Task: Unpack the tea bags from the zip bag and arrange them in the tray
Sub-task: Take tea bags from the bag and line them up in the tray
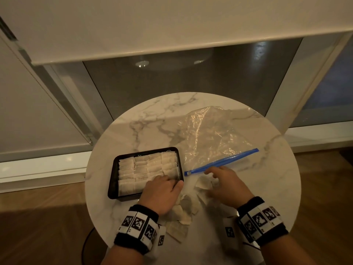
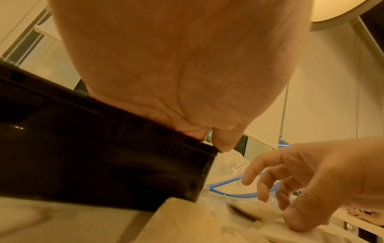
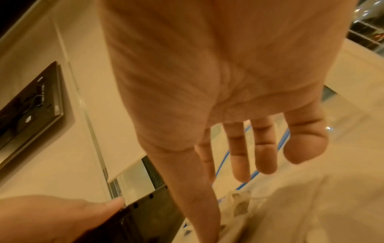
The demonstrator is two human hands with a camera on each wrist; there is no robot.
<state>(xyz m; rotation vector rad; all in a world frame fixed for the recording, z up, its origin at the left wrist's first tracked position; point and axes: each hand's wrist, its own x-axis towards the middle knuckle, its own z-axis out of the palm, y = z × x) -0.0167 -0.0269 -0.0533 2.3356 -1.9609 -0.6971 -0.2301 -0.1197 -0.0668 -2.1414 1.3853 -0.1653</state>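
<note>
A black tray sits on the left of the round marble table, packed with rows of pale tea bags. My left hand lies over the tray's near right corner, fingers stretched onto the bags and thumb along the rim. In the left wrist view its palm hides the fingers behind the tray wall. My right hand hovers with spread fingers over loose tea bags, its thumb touching one. The clear zip bag lies flat beyond, with its blue zip strip nearest my right hand.
More loose tea bags lie scattered between my wrists near the table's front edge. Wooden floor surrounds the small table. A window with a lowered blind stands behind it.
</note>
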